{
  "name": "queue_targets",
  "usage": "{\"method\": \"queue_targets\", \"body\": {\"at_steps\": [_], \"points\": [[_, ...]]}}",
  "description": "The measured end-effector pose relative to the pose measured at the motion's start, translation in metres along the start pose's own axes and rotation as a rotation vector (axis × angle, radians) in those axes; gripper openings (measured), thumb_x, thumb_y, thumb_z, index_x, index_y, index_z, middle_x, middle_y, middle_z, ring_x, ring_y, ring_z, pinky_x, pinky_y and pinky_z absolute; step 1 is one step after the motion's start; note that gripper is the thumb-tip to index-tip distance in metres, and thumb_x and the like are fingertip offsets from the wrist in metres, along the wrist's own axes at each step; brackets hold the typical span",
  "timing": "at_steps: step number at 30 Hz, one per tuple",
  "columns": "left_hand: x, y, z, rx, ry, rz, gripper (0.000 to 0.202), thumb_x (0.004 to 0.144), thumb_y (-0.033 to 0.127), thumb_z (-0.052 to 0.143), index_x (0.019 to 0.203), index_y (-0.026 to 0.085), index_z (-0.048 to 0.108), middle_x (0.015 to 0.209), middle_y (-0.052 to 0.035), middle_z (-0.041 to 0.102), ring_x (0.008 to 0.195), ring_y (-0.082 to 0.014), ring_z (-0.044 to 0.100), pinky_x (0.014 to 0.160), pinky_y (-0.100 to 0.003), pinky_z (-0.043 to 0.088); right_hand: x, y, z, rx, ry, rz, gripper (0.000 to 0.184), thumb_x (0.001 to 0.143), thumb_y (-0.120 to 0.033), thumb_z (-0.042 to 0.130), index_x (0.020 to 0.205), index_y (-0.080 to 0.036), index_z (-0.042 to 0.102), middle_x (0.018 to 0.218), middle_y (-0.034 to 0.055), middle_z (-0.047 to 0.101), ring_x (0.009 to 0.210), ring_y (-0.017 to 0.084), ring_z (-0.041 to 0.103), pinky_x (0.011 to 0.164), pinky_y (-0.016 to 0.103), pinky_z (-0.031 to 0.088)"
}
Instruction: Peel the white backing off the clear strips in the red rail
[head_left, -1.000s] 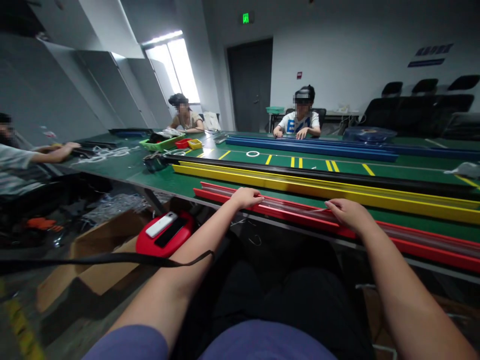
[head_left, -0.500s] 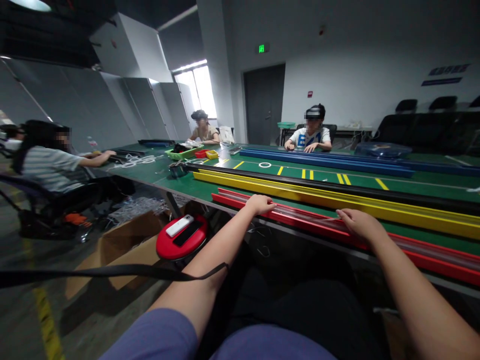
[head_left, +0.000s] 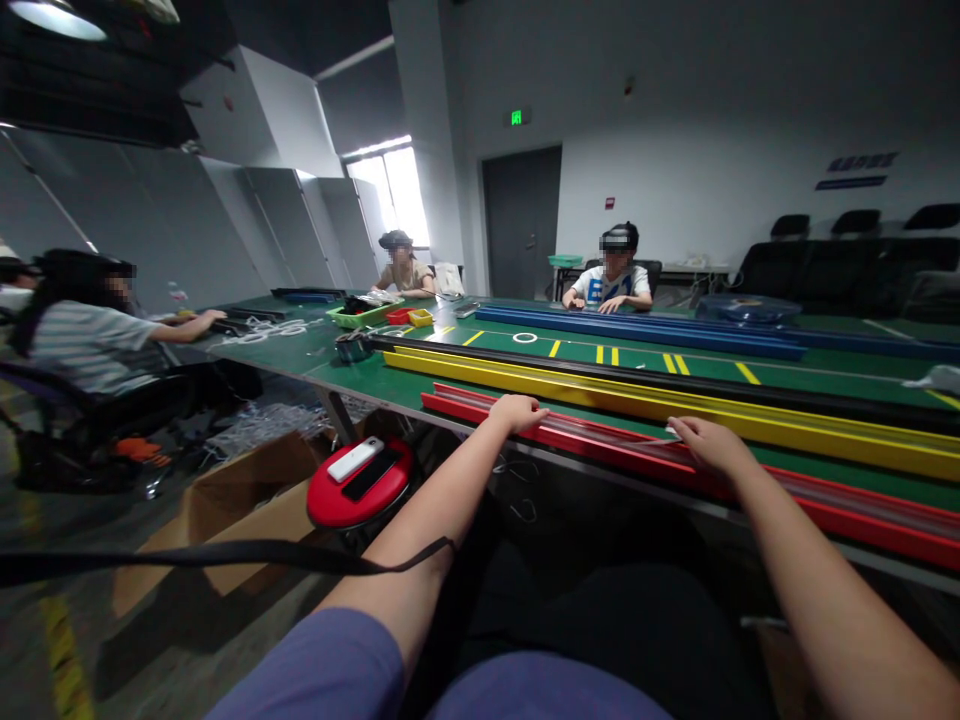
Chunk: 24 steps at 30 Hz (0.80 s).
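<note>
A long red channel strip [head_left: 600, 442] lies along the near edge of the green table [head_left: 315, 350]. My left hand [head_left: 517, 411] rests palm down on its left part, fingers curled over the top. Farther right on the same strip lies my right hand [head_left: 709, 444], fingers pressed together onto it. A clear plastic cover [head_left: 825, 485] seems to lie along the strip under my hands. Behind it run a yellow strip [head_left: 675, 400], a black strip [head_left: 637, 370] and a blue strip [head_left: 637, 325].
A red stool [head_left: 358, 490] holding two phones stands left of my knees, beside open cardboard boxes [head_left: 240, 510]. A black strap [head_left: 225, 555] crosses in front. Three other people sit at the table. A green tray [head_left: 360, 314] and small bins are at the far left.
The view has tilted up and turned left, so the room and the seated person at left show more. Both hands stay on the red strip in nearly the same spots.
</note>
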<state>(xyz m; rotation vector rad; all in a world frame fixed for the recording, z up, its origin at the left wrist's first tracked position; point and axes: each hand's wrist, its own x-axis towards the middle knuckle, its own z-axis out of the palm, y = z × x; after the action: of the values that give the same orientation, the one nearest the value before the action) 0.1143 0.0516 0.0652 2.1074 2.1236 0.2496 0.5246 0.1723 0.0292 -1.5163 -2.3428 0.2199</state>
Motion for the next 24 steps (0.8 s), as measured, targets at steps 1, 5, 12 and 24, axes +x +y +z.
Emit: {"method": "queue_targets", "body": {"at_steps": [1,5,12,24], "points": [[-0.001,0.000,0.000,0.001,0.003,-0.003,0.050,0.099,0.062,0.055,0.113,0.017,0.071,0.111,-0.0091,0.073,0.105,-0.0216,0.069,0.101,-0.045,0.055,0.000,0.000,0.000,0.009,0.007,0.002,0.070,0.101,-0.068,0.030,0.126,-0.020,0.075,0.125,0.0119,0.073,0.111,0.031,0.069,0.092,0.038,0.052],[-0.002,0.001,-0.001,0.010,0.009,-0.015,0.048,0.099,0.060,0.057,0.115,0.018,0.071,0.114,-0.0094,0.073,0.107,-0.0220,0.069,0.102,-0.045,0.055,-0.001,-0.001,-0.001,0.039,0.022,0.003,0.065,0.100,-0.065,0.036,0.122,-0.019,0.076,0.125,0.0121,0.073,0.111,0.031,0.069,0.093,0.038,0.052],[-0.001,-0.001,0.002,0.026,0.004,-0.024,0.044,0.099,0.056,0.059,0.117,0.017,0.070,0.113,-0.0090,0.072,0.105,-0.0213,0.069,0.100,-0.045,0.056,-0.004,-0.004,-0.004,0.086,0.027,0.018,0.060,0.099,-0.058,0.039,0.121,-0.017,0.076,0.124,0.0127,0.074,0.111,0.031,0.069,0.096,0.039,0.051],[0.004,-0.001,0.010,0.016,0.103,-0.014,0.051,0.098,0.062,0.042,0.100,0.026,0.078,0.106,-0.0097,0.079,0.102,-0.0274,0.072,0.089,-0.036,0.052,-0.016,-0.028,-0.019,0.065,-0.033,0.071,0.042,0.105,-0.049,0.049,0.118,-0.016,0.071,0.117,0.0101,0.073,0.105,0.019,0.068,0.099,0.036,0.051]]}}
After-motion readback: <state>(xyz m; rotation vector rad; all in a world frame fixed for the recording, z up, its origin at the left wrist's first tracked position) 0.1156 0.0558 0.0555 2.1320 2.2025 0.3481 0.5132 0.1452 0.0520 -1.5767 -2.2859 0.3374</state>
